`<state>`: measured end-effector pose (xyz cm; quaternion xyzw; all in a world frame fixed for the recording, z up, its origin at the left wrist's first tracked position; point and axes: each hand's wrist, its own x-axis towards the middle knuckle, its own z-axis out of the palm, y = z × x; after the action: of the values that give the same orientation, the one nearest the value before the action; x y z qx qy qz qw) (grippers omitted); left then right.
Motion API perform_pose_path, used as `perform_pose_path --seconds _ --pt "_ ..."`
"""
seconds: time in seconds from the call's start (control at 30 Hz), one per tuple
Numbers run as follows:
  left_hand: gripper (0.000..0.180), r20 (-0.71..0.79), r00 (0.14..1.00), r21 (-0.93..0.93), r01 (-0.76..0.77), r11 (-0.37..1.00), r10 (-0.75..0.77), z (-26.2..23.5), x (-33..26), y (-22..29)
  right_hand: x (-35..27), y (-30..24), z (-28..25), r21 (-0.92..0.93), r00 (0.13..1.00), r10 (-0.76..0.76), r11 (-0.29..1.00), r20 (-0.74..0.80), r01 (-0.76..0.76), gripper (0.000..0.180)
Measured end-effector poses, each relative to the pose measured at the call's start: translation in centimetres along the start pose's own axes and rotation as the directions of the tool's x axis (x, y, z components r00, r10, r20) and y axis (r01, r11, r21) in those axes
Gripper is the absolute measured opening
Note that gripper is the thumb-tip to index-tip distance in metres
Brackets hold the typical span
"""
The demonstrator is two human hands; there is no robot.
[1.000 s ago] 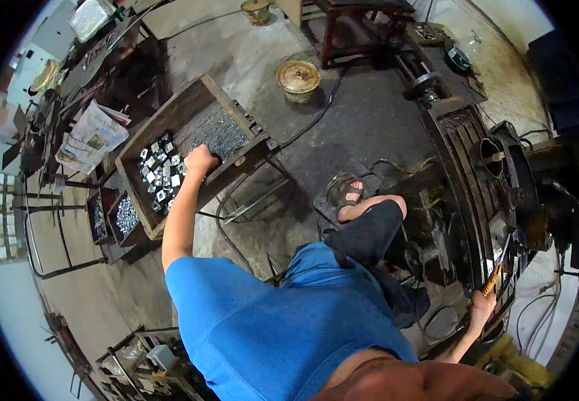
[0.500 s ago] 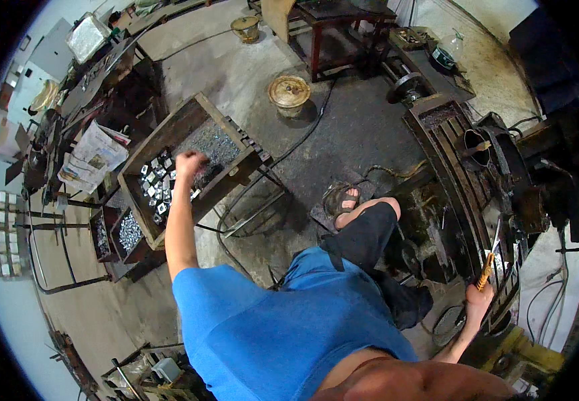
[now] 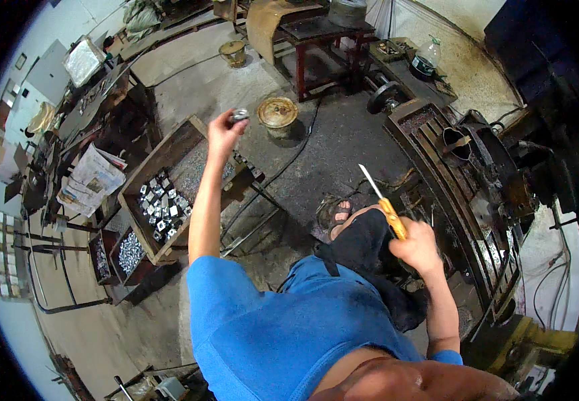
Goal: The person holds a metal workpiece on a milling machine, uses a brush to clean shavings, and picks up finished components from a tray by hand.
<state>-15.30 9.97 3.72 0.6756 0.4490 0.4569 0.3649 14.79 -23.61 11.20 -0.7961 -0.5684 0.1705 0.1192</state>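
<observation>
— What does the left hand [image 3: 221, 134] have?

— A small shiny metal piece [image 3: 239, 115], pinched at the fingertips, which close tight around it. It sits at the very tips, raised well above the wooden tray [image 3: 144, 175] that lies below and to the palm side of those fingers.

— And the right hand [image 3: 418, 246]?

— Wrapped in a full fist around the orange handle of a thin-bladed tool [image 3: 381, 199]. The blade sticks out past the thumb side, pointing up and away, toward the raised piece but well apart from it.

— How far along would you judge the work?

— One piece is out of the tray and in hand; I judge nothing has been done to it yet, since tool and piece have not met. Many like pieces [image 3: 160, 204] remain in the tray.

— What does the held piece look like?

— Bright, silvery, roughly ring- or nut-shaped; too small to tell more.
</observation>
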Motion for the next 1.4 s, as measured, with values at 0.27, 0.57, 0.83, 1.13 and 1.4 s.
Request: perform_pose_path --seconds 0.27,0.57,0.83,1.13,1.4 --pt "0.041 0.408 0.876 0.57 -0.465 0.678 0.258 9.0 -2.3 1.9 6.8 -3.9 3.9 0.009 0.975 -0.038 0.999 0.217 0.037 0.033" --pt "0.041 0.424 0.905 0.108 -0.049 0.993 -0.001 14.2 -3.0 -1.5 6.9 -1.9 3.9 0.088 0.963 0.096 0.989 0.251 -0.122 0.04" --pt "0.031 0.729 0.658 -0.306 0.559 0.771 -0.188 21.6 -3.3 3.4 2.5 3.1 0.2 0.139 0.971 0.169 0.971 0.169 -0.193 0.036" --pt "0.028 0.85 0.51 -0.216 0.106 0.971 0.134 36.7 -7.9 15.2 -8.7 18.0 -5.6 0.204 0.67 0.72 0.694 -0.18 -0.691 0.036" --pt "0.029 0.781 0.352 -0.1 -0.745 0.659 0.516 51.3 -16.2 25.6 -11.3 26.1 -5.2 0.402 0.561 0.796 0.601 -0.228 -0.69 0.034"
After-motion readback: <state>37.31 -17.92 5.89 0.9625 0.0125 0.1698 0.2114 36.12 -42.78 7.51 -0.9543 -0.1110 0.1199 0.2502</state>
